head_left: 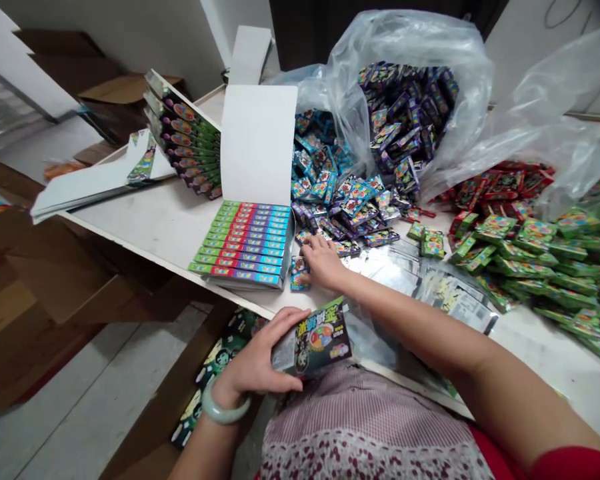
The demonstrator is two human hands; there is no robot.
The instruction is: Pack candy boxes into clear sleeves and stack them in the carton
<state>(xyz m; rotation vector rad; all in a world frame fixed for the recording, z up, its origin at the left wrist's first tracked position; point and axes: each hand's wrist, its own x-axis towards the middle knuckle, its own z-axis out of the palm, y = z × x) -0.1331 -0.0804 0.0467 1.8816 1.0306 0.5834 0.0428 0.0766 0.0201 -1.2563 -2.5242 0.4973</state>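
My left hand (263,357) is wrapped around a black-and-green printed box (323,340) and holds it tilted at the table's front edge, close to my apron. Past it, my right hand (325,263) reaches down to the table, its fingers curled onto a small blue box (299,273). Part of that small box is hidden under the fingers. Left of it stands an open display box (259,143) with its white lid raised, packed with rows of small green, red, purple and blue boxes (245,241). Loose purple boxes (360,217) lie just beyond my right fingers.
Clear plastic bags (415,33) spill blue boxes (313,160) and purple boxes (430,100) at the back. Red boxes (505,183) and green boxes (545,257) are heaped rightward. Flat plastic sleeves (450,293) lie in front. Below the table's left edge sits a carton (145,407).
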